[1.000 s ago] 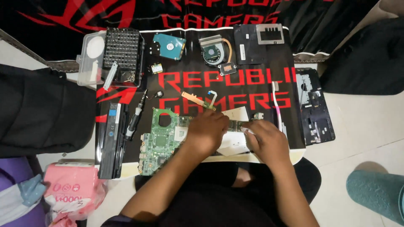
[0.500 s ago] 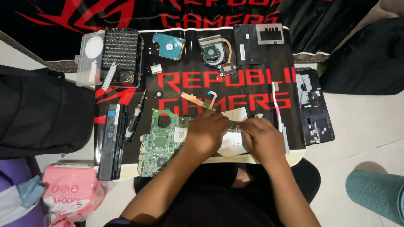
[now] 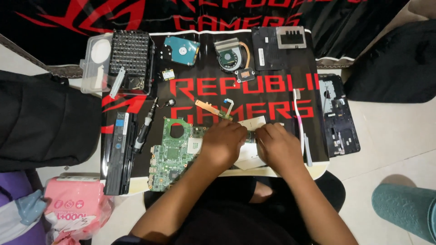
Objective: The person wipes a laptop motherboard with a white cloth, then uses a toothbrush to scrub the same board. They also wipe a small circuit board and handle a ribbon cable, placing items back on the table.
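left hand (image 3: 222, 143) and right hand (image 3: 277, 147) are curled together on the right end of the green circuit board (image 3: 175, 154), pinching a small part; what it is cannot be told. judged: seating it, needing fine pressure. screwdriver (image 3: 144, 129), battery (image 3: 119, 152) and toothbrush (image 3: 298, 118) lie alongside, none obstructing.

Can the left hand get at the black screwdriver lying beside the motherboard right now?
Probably yes. The screwdriver lies uncovered just left of the green motherboard, and nothing stands between it and the left hand, though that hand is busy on the board.
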